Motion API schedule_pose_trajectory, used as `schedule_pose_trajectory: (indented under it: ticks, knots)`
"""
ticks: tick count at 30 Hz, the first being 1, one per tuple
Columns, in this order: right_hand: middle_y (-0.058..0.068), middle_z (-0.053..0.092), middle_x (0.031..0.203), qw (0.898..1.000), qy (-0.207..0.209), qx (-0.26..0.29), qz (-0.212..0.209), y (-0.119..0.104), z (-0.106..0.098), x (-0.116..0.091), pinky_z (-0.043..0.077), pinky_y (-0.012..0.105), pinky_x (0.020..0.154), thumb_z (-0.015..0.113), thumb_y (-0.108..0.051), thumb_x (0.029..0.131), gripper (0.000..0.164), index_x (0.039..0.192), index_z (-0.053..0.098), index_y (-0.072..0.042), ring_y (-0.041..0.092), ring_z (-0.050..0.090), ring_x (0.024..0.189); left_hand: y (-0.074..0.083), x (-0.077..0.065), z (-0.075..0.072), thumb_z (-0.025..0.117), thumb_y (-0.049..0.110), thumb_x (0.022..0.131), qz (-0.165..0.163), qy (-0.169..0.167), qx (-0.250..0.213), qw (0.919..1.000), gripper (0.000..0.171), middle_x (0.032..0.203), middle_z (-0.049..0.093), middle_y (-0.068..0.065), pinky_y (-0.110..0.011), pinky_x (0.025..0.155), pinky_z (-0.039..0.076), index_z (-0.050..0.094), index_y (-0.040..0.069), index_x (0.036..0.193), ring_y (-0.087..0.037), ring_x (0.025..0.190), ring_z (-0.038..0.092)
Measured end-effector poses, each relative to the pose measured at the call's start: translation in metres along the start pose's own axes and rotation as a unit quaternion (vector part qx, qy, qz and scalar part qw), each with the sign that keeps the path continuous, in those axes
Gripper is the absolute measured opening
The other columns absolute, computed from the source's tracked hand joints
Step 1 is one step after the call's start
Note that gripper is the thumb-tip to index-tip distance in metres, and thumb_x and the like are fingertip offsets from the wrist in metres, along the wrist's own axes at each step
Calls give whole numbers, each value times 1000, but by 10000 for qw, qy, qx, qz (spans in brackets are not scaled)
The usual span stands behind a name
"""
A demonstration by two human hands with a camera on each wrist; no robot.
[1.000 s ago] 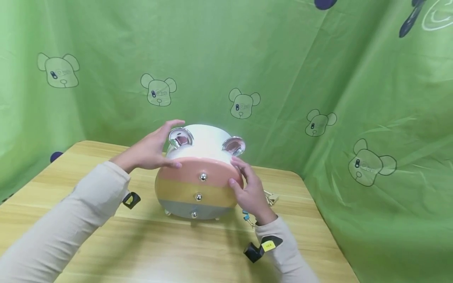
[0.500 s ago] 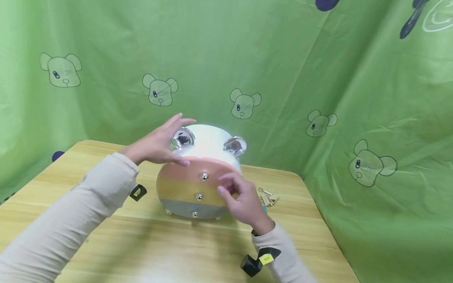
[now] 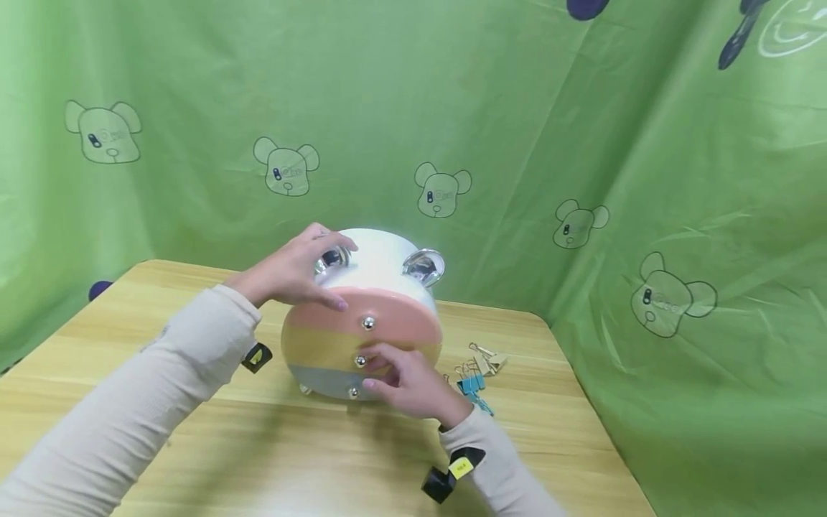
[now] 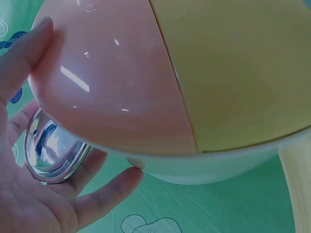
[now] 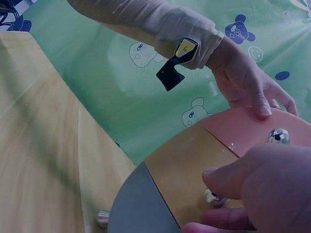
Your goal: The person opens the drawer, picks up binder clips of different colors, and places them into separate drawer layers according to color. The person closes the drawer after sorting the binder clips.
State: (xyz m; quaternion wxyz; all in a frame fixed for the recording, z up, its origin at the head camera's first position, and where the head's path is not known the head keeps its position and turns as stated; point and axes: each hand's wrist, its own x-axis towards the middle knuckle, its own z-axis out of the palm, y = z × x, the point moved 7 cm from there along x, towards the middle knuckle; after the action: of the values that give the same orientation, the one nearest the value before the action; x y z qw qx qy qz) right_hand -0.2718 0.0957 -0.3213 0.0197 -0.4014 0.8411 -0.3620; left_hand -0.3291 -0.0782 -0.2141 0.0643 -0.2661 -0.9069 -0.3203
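Observation:
A rounded mini drawer cabinet (image 3: 388, 316) with a white body and silver ears stands on the table. Its front has pink, yellow and grey drawers, each with a silver knob. My left hand (image 3: 291, 271) holds its upper left side, thumb on the pink drawer (image 4: 112, 87) and fingers around the left ear (image 4: 51, 145) onto the white body. My right hand (image 3: 416, 384) is at the yellow drawer (image 5: 180, 170), thumb and fingers spread around the middle knob (image 5: 212, 199), with a gap between them. All the drawers look closed.
Several binder clips, teal (image 3: 473, 384) and gold (image 3: 489, 361), lie on the wooden table (image 3: 310, 459) to the right of the cabinet. A green printed curtain (image 3: 368, 108) hangs behind and along the right side.
My right hand has left the cabinet's upper right side and moved down and left to the middle knob. My left hand has shifted slightly right along the top. More binder clips show.

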Motion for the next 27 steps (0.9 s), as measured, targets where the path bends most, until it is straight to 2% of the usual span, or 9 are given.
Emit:
schedule_pose_trajectory:
  ticks: [5,15,21,27]
  knots:
    - [10,67,115,9998,47,160,114,1,5,1,55,24,75,69,-11,89,44,131,56,-8,18,67,94,-3,0,1,92,32,61,-132,-19,-63,9999,85,127,42,-13,-55,96,44,52,18,134,-30,111,49]
    - [10,64,121,9995,77,205,224,3,8,1,54,24,80,69,-12,89,48,134,54,-5,24,65,103,-4,0,0,92,31,60,-188,13,-55,9998,85,122,42,-12,-53,92,46,52,20,134,-29,106,50]
    - [8,65,120,9988,222,256,339,4,9,2,53,28,86,68,-11,89,43,131,57,-6,19,65,102,-6,-1,0,92,31,60,-273,-20,-116,9996,85,123,42,-13,-54,93,46,52,20,134,-29,107,49]
    - [9,66,115,9956,352,607,618,8,11,3,53,26,86,69,-5,87,41,127,59,-4,19,66,98,-5,0,0,92,32,59,-251,8,-123,9996,85,123,43,-13,-55,93,45,53,20,134,-29,107,50]
